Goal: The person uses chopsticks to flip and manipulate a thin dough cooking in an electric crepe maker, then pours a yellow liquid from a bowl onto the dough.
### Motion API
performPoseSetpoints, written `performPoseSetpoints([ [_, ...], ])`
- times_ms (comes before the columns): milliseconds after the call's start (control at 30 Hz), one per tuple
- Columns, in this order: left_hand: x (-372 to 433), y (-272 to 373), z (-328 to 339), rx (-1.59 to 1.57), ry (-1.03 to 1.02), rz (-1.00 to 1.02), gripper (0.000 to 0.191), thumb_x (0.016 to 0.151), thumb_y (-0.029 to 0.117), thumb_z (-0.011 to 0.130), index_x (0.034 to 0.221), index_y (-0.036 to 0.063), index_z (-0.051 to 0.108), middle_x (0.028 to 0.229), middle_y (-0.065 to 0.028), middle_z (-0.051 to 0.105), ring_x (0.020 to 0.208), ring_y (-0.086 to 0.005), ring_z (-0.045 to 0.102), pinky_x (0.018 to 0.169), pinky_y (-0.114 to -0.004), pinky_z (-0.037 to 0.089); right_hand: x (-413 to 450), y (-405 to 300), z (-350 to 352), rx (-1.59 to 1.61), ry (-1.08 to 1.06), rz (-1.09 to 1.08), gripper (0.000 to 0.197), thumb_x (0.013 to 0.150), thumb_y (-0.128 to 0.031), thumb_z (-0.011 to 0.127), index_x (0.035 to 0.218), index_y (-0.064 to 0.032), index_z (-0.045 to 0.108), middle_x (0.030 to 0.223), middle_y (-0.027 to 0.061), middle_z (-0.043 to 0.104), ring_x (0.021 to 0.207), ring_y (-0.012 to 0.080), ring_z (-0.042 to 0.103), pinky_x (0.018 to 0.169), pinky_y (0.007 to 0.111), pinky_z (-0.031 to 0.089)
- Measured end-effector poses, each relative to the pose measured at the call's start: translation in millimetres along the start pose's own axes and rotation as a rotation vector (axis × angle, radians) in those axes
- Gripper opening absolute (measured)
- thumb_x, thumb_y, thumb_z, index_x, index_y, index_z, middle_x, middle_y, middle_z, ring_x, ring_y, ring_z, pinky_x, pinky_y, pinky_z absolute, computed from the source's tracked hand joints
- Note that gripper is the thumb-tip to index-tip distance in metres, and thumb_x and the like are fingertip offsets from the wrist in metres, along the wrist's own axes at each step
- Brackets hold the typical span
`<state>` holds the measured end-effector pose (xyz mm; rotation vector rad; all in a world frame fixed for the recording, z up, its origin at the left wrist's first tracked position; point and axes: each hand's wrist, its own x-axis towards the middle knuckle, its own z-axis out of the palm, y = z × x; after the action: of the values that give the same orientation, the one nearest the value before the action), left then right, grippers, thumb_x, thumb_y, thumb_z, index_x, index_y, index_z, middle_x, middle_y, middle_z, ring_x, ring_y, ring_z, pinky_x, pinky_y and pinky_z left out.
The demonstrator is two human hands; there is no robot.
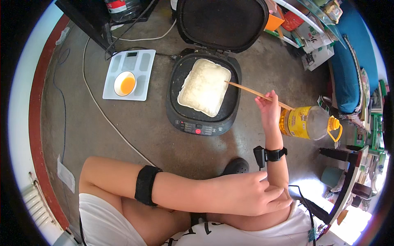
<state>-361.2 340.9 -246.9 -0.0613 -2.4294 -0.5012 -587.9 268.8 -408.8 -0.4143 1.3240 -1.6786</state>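
A pale, roughly rectangular flatbread [205, 87] lies on the black lower plate of an electric griddle [198, 124] whose lid [223, 23] stands open behind it. My right hand [269, 106] holds wooden chopsticks [252, 91], their tips at the flatbread's right edge. Across my lap reaches my left arm, and my left hand [261, 195] rests against my right forearm near the elbow, nothing seen in its fingers. Left of the griddle, a white bowl [116, 84] with orange-yellow liquid [127, 85] stands on a light scale [140, 97].
Beside my right hand is a large cooking-oil bottle [300, 123] with a yellow cap. A white cable [101, 112] crosses the floor at left. My dark clog [237, 166] is below the griddle. At right are a blue cushioned seat [344, 80] and a cluttered shelf [311, 26].
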Motion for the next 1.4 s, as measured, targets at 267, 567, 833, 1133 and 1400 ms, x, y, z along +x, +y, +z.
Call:
performPoseSetpoints([
  [267,3,-1,3,-0.058,-0.023,0.012,0.041,0.078,0.018,0.052,0.117,0.0095,0.051,0.107,-0.0043,0.057,0.061,-0.0071,0.052,0.056,-0.021,0.038,-3,1,2,0.113,0.055,0.005,0.020,0.093,-0.020,0.046,0.089,-0.0009,0.050,0.089,0.0083,0.054,0.084,0.0218,0.057,0.081,0.039,0.053],
  [567,6,3,0,-0.052,-0.041,-0.010,0.042,0.081,0.015,0.051,0.123,0.0114,0.051,0.086,-0.0009,0.059,0.068,-0.0116,0.059,0.062,-0.023,0.043,-3,-1,-10,0.095,0.117,-0.048,0.021,0.092,-0.017,0.046,0.097,0.0032,0.050,0.100,0.0115,0.052,0.088,0.0223,0.057,0.083,0.039,0.054],
  [833,3,4,5,-0.035,-0.040,0.012,0.042,0.079,0.019,0.050,0.120,0.0090,0.050,0.109,-0.0045,0.057,0.063,-0.0059,0.053,0.057,-0.021,0.037,-7,0,-2,0.085,0.095,-0.018,0.027,0.092,-0.017,0.046,0.105,0.0065,0.050,0.106,0.0151,0.053,0.091,0.0238,0.057,0.086,0.038,0.053],
  [1133,3,4,2,-0.041,-0.054,0.008,0.042,0.079,0.020,0.050,0.120,0.0107,0.050,0.109,-0.0045,0.057,0.063,-0.0059,0.053,0.057,-0.021,0.038,-5,9,-7,0.050,0.055,0.052,0.028,0.093,-0.016,0.044,0.104,0.0092,0.049,0.101,0.0187,0.057,0.096,0.0284,0.059,0.087,0.034,0.052],
  [1400,7,5,1,-0.056,-0.040,0.004,0.037,0.082,0.015,0.049,0.119,0.0111,0.054,0.087,-0.0030,0.060,0.062,-0.0121,0.058,0.055,-0.023,0.041,-11,7,0,-0.056,-0.043,0.077,0.031,0.095,-0.017,0.041,0.110,0.0083,0.049,0.103,0.0182,0.057,0.098,0.0257,0.058,0.090,0.034,0.049],
])
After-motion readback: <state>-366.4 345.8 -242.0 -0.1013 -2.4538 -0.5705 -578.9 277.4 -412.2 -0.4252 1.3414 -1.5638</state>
